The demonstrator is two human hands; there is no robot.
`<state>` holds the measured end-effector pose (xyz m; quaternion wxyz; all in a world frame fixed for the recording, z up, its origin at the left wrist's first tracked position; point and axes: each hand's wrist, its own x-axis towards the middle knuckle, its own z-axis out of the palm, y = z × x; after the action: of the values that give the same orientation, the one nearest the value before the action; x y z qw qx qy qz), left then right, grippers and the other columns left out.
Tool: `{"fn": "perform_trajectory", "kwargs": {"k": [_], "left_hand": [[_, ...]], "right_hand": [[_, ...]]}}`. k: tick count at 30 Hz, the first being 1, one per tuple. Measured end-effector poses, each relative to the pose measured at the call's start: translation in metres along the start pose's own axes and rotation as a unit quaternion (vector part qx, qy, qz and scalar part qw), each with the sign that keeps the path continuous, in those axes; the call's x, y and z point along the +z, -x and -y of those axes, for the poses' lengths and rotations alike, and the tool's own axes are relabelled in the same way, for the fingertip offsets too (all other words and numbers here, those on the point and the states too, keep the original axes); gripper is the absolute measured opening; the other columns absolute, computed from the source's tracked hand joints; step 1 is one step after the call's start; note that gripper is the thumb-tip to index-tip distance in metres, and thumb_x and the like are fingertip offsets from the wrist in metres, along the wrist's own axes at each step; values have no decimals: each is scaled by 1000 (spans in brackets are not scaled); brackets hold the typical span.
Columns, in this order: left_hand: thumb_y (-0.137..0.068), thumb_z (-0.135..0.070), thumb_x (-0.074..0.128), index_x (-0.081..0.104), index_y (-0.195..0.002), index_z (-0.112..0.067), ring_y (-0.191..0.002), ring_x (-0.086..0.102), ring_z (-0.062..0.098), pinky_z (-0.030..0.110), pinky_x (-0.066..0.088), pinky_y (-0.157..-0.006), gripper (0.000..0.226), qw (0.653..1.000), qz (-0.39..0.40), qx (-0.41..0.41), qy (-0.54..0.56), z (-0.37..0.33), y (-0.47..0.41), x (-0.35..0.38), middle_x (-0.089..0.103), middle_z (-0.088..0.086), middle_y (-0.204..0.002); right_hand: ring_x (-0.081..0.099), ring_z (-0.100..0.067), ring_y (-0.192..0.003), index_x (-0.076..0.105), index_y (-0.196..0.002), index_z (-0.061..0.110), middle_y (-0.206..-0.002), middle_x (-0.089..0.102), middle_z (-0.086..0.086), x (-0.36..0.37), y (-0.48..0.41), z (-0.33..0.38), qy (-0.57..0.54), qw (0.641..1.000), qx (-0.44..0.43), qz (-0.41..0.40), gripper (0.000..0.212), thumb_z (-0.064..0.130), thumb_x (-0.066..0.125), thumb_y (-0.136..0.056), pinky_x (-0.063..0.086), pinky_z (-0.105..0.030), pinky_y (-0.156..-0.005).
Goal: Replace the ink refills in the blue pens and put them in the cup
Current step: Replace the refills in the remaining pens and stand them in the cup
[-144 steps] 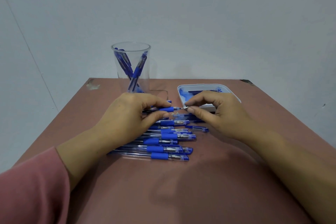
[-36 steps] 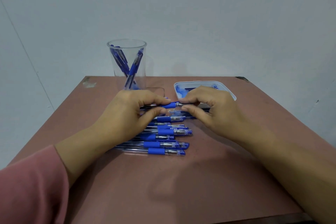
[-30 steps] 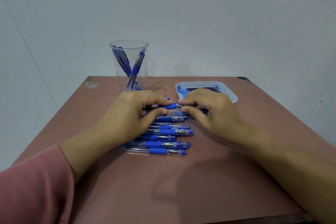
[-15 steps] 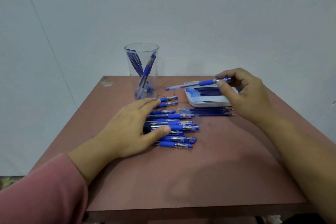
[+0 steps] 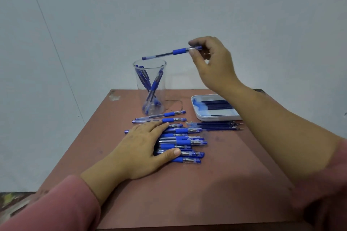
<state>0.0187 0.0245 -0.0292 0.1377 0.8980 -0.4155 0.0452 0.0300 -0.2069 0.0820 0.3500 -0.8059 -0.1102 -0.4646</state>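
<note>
pen [image 5: 179,51] pinched at one end in my right hand [image 5: 214,65], near level just above the cup [image 5: 150,90], upper centre. my left hand [image 5: 142,146] rests flat, fingers straight, on the pen pile [image 5: 189,141].

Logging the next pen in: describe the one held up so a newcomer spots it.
On the reddish table, find the clear cup near the far edge. Above its rim the right hand pinches a blue pen, nearly level. It alone is airborne; the other pens lie on the table or stand in the cup.
</note>
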Motion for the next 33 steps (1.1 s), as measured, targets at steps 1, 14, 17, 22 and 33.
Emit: {"fn": "perform_trajectory", "kwargs": {"k": [1, 14, 17, 22, 33], "left_hand": [[-73, -89, 14, 20, -150, -35, -139, 24, 4, 28, 18, -117, 94, 1000, 2, -1, -1, 0, 0, 0, 26, -15, -155], [-73, -89, 14, 22, -150, -36, -137, 26, 4, 29, 21, -116, 94, 1000, 3, -1, 16, 5, -3, 3, 29, -17, -152], [-73, -90, 13, 22, -150, -35, -137, 26, 3, 29, 21, -116, 95, 1000, 0, 1, 20, 5, -3, 3, 29, -17, -152], [-73, -89, 14, 21, -150, -35, -136, 26, 2, 27, 20, -115, 94, 1000, 0, 1, 18, 3, -2, 2, 29, -17, -151], [-73, -90, 13, 22, -150, -36, -135, 27, 2, 31, 23, -115, 94, 1000, -5, 3, 23, 4, -3, 2, 30, -17, -151]], "right_hand": [[56, -1, -83, 61, -109, 9, -98, 57, 3, 8, -6, -1, 0, 1000, 1, 4, 17, 14, 59, -92, 44, -8, -75], [57, -4, -88, 61, -101, 22, -101, 63, 10, 27, 21, -25, 39, 980, 83, 179, 11, 24, 64, -90, 42, -9, -73], [51, -1, -88, 65, -100, 25, -100, 62, 12, 18, 44, -39, 107, 944, 84, 302, 11, 24, 66, -89, 36, -14, -74], [44, -5, -103, 69, -109, 27, -113, 65, 11, 19, 50, -47, 189, 901, 55, 386, 20, 27, 66, -89, 36, -26, -89], [51, -8, -104, 69, -110, 36, -109, 67, 16, 31, 44, -43, 240, 858, 45, 451, 21, 30, 62, -91, 35, -39, -98]]}}
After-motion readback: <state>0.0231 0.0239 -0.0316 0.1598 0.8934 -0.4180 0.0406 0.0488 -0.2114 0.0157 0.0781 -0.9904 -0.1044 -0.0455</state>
